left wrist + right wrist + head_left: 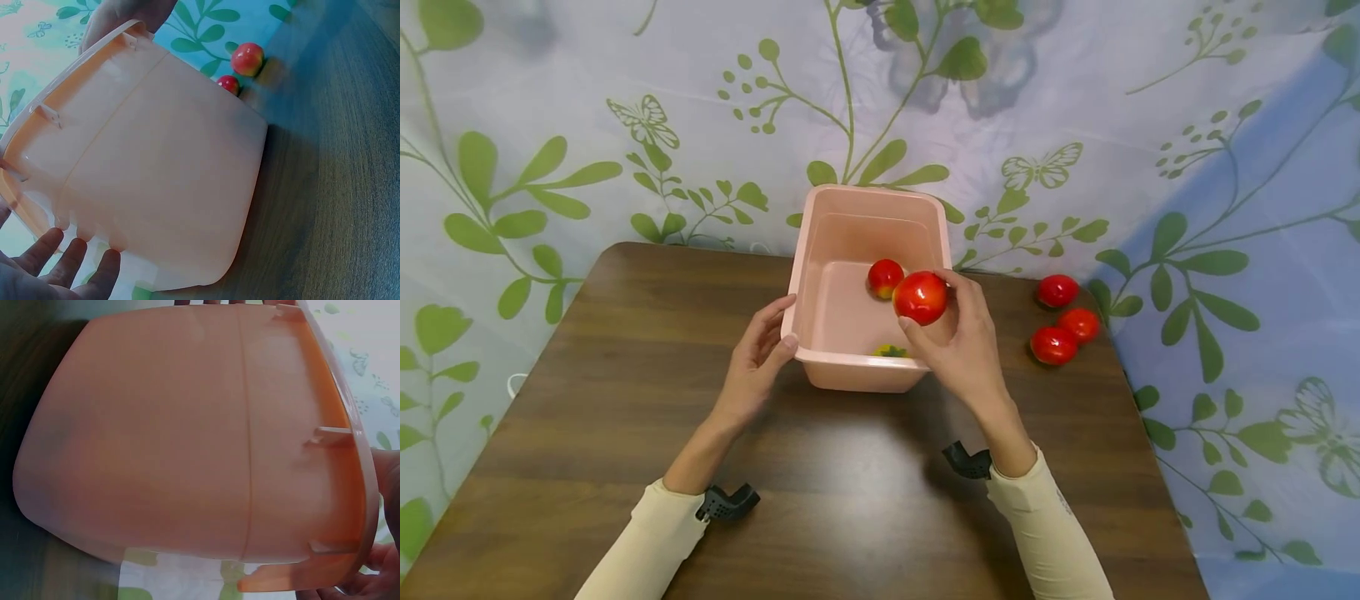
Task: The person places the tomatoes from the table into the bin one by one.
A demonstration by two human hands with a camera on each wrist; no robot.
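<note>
I see the left hand (752, 362) gripping the edge of a pink tub (865, 377) with thumb and fingers. The right hand (962, 342) pinches a shiny red fruit (921, 298) above it. One smaller-looking fruit (885, 277) lies inside; three red ones (1054, 346) sit on the brown table (850, 500).

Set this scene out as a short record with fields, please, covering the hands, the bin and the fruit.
Left hand: holds the left rim of the pink bin
Right hand: grips a large red fruit above the bin
Inside bin: a smaller-looking red fruit; a green-and-yellow item, partly hidden by the front rim
Right of bin: three red fruits on the brown table
Backdrop: leaf and butterfly pattern
</note>
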